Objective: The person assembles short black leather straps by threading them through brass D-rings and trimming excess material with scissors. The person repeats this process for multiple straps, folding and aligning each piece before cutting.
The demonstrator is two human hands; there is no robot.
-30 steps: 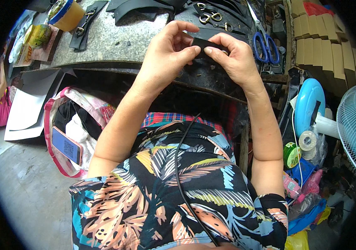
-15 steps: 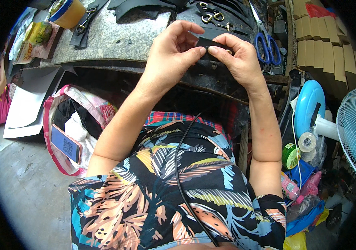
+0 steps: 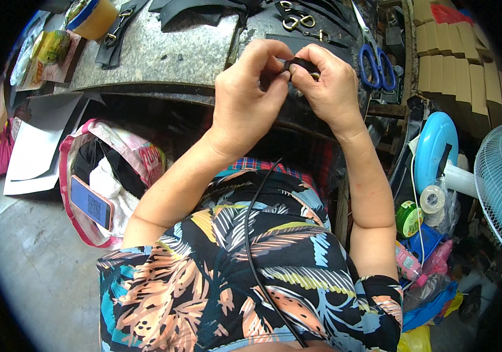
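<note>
A short black strap [image 3: 302,63] is pinched between my two hands above the near edge of the workbench. My left hand [image 3: 249,94] closes thumb and forefinger on its left end. My right hand [image 3: 328,85] grips the other end, where a bit of gold-coloured metal shows beside the thumb. The fingers hide most of the strap. Just beyond lie black straps with metal clasps [image 3: 299,22]. To the right of my right hand rests a pair of scissors [image 3: 378,66] with blue handles.
On the bench's left lie a black strap with a clasp [image 3: 112,40] and a tub [image 3: 95,20]. Below stands a pink-edged bag [image 3: 66,176] with a phone [image 3: 91,202] on it. A fan [image 3: 497,182] and stacked cardboard pieces [image 3: 462,76] are at right. A cable [image 3: 249,234] crosses my shirt.
Both hands have come slightly nearer to me. The strap, which stuck up flat between them, is now turned and bent, with less of it showing.
</note>
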